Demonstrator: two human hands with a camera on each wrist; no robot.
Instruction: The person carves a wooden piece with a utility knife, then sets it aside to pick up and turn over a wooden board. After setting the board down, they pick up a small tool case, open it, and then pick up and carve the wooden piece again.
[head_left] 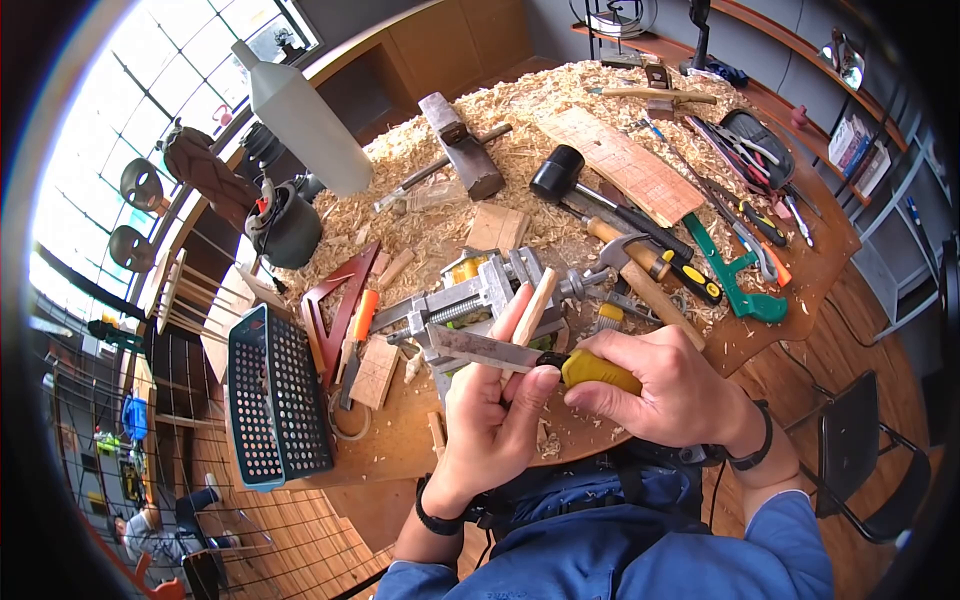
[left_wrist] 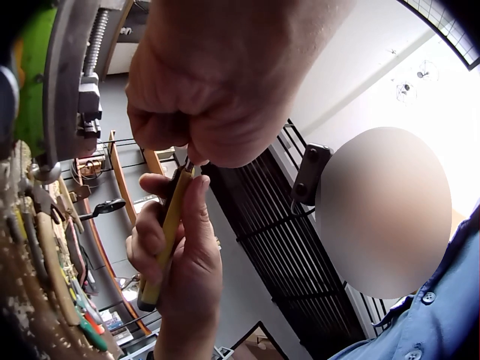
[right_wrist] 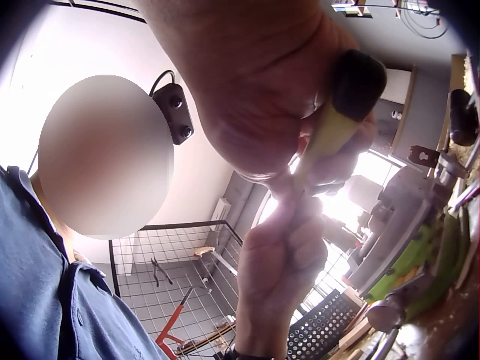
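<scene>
Pale slim wooden stick pinched in the left hand above the counter | grey steel knife with yellow handle gripped by the right hand, blade crossing the stick | seemingly mid-whittling | next stroke calls for steady wood, fingers clear of the edge

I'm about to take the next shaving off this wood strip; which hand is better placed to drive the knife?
Right, I'd say: your right hand already grips the knife by its yellow handle, while your left hand supports the wood strip.
</scene>
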